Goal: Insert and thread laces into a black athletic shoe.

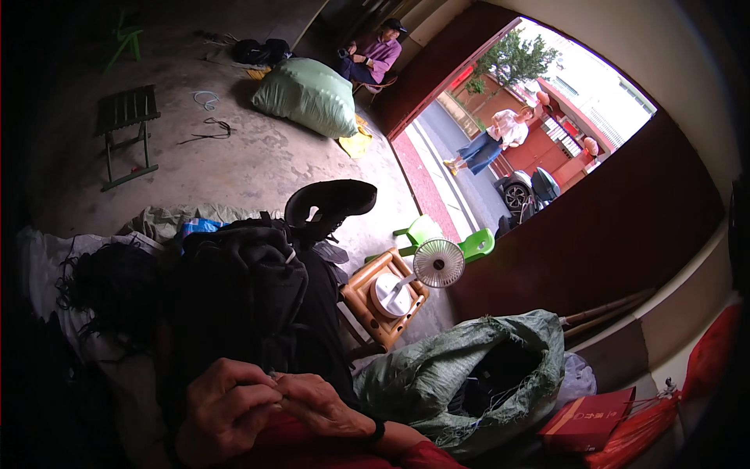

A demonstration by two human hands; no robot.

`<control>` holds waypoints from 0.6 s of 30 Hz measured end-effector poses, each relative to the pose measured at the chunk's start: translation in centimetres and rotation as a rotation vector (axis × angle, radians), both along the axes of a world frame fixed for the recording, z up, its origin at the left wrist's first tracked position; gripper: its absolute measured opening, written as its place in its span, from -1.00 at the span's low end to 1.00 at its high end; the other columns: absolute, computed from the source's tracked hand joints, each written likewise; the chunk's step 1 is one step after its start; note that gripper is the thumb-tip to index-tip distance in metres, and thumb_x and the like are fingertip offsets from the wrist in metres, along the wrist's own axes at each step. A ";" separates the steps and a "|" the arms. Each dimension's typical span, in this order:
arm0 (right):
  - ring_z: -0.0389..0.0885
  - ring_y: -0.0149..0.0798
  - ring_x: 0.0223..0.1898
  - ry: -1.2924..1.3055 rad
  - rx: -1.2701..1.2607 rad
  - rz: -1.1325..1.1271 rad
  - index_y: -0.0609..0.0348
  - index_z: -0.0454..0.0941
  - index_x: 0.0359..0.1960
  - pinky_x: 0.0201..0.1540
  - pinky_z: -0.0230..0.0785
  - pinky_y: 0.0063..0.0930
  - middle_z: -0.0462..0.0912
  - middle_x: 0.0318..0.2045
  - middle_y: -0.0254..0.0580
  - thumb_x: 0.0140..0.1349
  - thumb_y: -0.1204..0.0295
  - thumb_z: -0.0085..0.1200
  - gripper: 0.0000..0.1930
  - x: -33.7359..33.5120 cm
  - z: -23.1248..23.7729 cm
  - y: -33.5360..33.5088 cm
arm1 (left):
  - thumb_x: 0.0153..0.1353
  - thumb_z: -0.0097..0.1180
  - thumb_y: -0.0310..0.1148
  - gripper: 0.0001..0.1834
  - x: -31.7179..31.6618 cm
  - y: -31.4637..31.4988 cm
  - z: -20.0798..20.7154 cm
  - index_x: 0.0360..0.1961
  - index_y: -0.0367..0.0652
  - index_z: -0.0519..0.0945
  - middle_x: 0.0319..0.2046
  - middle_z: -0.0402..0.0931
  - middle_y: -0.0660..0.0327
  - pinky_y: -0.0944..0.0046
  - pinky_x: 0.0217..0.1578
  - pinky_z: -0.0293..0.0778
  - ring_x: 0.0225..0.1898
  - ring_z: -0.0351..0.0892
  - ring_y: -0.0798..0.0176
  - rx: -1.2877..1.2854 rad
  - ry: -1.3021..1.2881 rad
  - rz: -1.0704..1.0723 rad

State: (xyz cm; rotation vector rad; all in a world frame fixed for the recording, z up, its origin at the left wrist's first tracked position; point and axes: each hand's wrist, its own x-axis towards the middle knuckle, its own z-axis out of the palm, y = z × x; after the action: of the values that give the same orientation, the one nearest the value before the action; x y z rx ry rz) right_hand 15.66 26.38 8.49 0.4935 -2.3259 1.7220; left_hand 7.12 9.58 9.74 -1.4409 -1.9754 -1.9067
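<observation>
From the head camera: left hand [228,400] and right hand [323,403] meet low in front — fingers curled in, tips pinched together on a small greyish bit [273,375], seemingly, though it's too tiny to name. Just beyond them, black cloth [234,293]! Off right — a white fan [438,263] on a brown stool [361,279], near a green sack [410,371].

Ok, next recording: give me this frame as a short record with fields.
Left hand: fingers curled, tips close to the right hand's; grip unclear
Right hand: fingers curled; dark band at wrist
Beyond hands: black fabric
Right side: green woven sack, mouth open
Ahead: white fan on brown stool
Doorway: person in white top standing outside
</observation>
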 end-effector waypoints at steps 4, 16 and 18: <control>0.50 0.03 -0.36 0.008 0.014 -0.024 0.34 0.43 -0.17 -0.33 0.32 -0.21 0.46 -0.38 -0.01 0.31 0.61 -0.04 -0.90 0.0 -0.1 0.0 | -0.02 0.34 -0.56 -0.80 0.0 0.0 -0.1 -0.36 -0.15 0.58 -0.29 0.53 0.11 0.23 -0.34 0.53 -0.31 0.60 0.13 -0.004 0.005 0.009; 0.52 -0.01 -0.38 -0.058 0.039 -0.052 0.32 0.44 -0.17 -0.33 0.33 -0.25 0.46 -0.43 -0.01 0.34 0.56 -0.08 -0.90 0.3 -0.1 0.0 | 0.05 0.27 -0.56 -0.76 0.2 0.2 -0.1 -0.24 -0.17 0.54 -0.27 0.52 0.07 0.21 -0.31 0.53 -0.30 0.60 0.08 0.008 -0.025 -0.001; 0.55 -0.02 -0.37 -0.071 0.073 -0.056 0.33 0.44 -0.16 -0.32 0.36 -0.26 0.48 -0.43 -0.01 0.35 0.56 -0.09 -0.88 0.4 0.1 0.1 | 0.07 0.26 -0.53 -0.77 0.2 0.2 -0.2 -0.22 -0.17 0.54 -0.26 0.51 0.07 0.20 -0.30 0.53 -0.30 0.61 0.08 0.014 -0.038 -0.013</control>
State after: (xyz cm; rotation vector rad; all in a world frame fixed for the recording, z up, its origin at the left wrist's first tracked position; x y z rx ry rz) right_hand 16.08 26.43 8.55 0.3821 -2.4349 1.6607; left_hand 7.28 9.82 9.55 -1.4282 -1.9686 -1.9634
